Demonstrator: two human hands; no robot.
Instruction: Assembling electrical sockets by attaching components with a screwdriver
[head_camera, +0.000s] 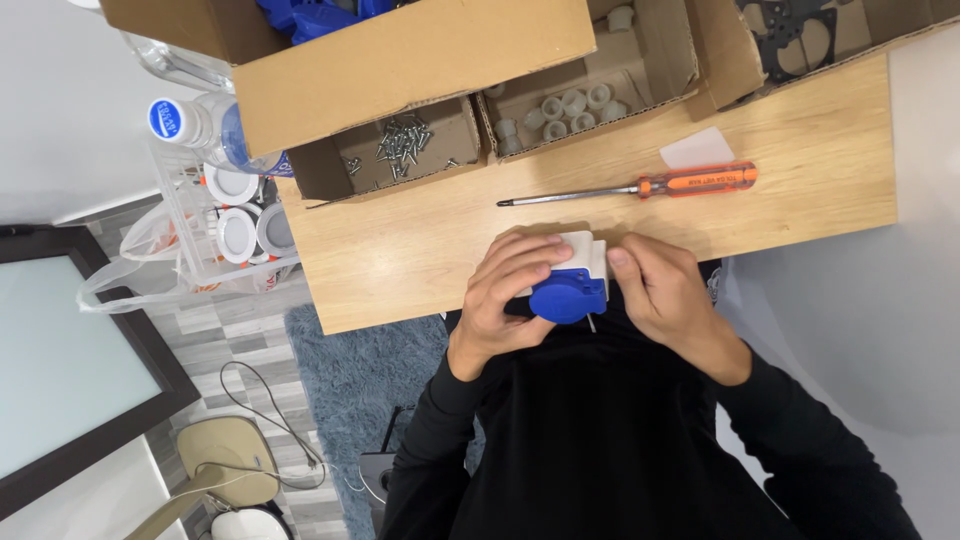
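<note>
Wooden table (420, 270): blue-capped socket (570, 290) between left hand (505, 295) and right hand (665, 295)

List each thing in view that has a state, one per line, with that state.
Left hand: closed around the socket.
Right hand: gripping the socket's other side.
White socket with blue lid: held at the table edge, lid shut.
Orange-handled screwdriver: lying flat on the wooden table, untouched.
Cardboard box of screws: open.
Cardboard box of white caps: open.

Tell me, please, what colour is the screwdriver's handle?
Orange, on the screwdriver's handle, clearest in the head view.
</note>
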